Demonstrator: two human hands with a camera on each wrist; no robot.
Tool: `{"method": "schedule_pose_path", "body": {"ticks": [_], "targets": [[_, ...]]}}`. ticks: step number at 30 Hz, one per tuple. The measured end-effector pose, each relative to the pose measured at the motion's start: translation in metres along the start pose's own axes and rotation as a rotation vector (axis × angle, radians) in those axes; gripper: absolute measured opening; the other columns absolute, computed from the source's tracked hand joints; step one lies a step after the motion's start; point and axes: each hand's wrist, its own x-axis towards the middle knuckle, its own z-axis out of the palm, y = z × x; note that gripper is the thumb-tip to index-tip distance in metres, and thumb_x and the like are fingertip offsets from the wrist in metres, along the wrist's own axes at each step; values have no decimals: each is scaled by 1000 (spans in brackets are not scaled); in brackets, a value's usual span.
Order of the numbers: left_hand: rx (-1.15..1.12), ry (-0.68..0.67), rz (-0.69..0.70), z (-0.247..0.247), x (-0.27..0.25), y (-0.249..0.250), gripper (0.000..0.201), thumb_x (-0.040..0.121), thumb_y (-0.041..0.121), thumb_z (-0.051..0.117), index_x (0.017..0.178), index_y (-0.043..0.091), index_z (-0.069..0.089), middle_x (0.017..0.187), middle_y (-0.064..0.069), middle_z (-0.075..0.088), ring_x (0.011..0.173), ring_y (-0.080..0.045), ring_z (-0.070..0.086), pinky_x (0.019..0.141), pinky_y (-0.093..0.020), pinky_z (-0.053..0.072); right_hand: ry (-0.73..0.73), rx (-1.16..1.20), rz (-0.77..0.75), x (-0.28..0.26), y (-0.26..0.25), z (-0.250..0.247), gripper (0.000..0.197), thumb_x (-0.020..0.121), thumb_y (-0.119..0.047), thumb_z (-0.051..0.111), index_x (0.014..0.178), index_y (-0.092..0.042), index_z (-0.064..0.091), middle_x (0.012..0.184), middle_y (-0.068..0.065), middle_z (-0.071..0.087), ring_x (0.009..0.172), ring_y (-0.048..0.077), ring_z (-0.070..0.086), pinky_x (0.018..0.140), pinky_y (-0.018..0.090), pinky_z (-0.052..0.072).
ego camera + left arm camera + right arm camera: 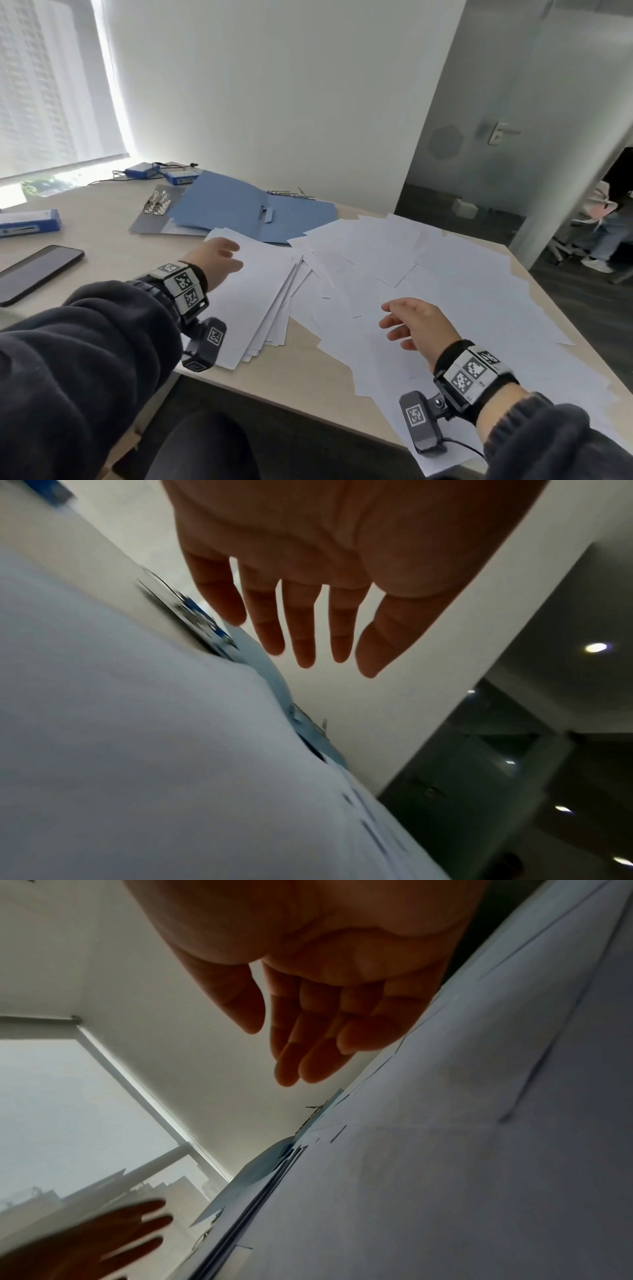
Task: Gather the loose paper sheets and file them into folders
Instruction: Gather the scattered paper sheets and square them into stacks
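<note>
Loose white sheets (pixel 428 274) lay spread over the right part of the table (pixel 102 219), overlapping one another and reaching its right and near edges. To their left a rough stack (pixel 260 291) of sheets lay fanned at its lower corner, its right edge touching the loose sheets. Behind the stack an open blue folder (pixel 239 209) lay flat, its near edge partly covered by paper; a grey binder (pixel 154 212) with metal rings showed beneath the folder's left side.

The left hand (pixel 219 257) was over the far left corner of the stack, fingers (pixel 301 631) straight and slightly parted, holding nothing; whether it touched the paper cannot be told. The right hand (pixel 414 325) was above the loose sheets, fingers (pixel 308 1053) loosely extended, thumb apart, also holding nothing, with a gap visible between fingers and paper in the right wrist view.

A dark phone (pixel 37 270) lay near the left edge of the table, a blue box (pixel 27 222) behind it, and two small blue devices (pixel 161 173) with cables by the window (pixel 51 85).
</note>
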Motion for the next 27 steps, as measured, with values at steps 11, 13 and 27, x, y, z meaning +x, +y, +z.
{"method": "schedule_pose_path", "body": {"ticks": [11,13,27], "targets": [[114,-421,262,138,-51,97,15,85,35,70,100,32,68,105,13,68,93,-8,62,73,-19,45,-33,-655,-5,-6,33,-83,29,89,-44,69,116,-35,64,120,-16,58,117,7,54,102,28,42],[291,-509,326,156,-54,109,28,83,44,71,110,36,65,115,17,62,102,-7,59,84,-20,40,-104,-777,17,-11,40,-104,46,84,-52,72,126,-38,59,132,-14,50,127,8,47,109,29,37],[1090,-907,567,216,-97,132,134,51,79,77,152,48,-6,164,14,-10,152,-26,-7,118,-64,13,-345,-1033,177,-36,71,-134,115,63,-69,80,155,-49,14,168,-9,-1,155,19,5,124,46,15]]}}
